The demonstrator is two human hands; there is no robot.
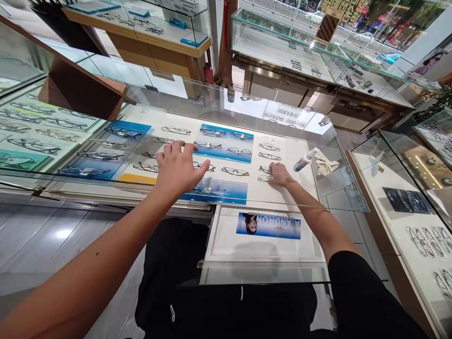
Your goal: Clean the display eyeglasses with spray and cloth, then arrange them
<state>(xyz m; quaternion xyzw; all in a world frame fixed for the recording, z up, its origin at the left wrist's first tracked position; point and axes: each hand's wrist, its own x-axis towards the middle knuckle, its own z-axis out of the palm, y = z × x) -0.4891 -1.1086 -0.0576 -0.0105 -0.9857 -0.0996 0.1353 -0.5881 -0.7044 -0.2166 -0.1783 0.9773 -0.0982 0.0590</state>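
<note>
My left hand (178,167) is spread, fingers apart, over the glass top of the display case (275,122), above rows of eyeglasses. Lower and to the right, my right hand (279,174) has its fingers bent down at a pair of glasses (264,178) in the right column; its fingertips are partly hidden, so a hold on the frame is not clear. Between the hands lie more glasses (235,171). Some pairs rest on a blue card (226,153). A white spray bottle (304,160) and a crumpled cloth (325,164) are right of my right hand.
A pulled-out drawer (222,245) with a blue brochure (268,226) is in front of my body. A dark wooden block (83,89) stands at the left. Another glass case (399,221) is on the right, and further cases stand behind.
</note>
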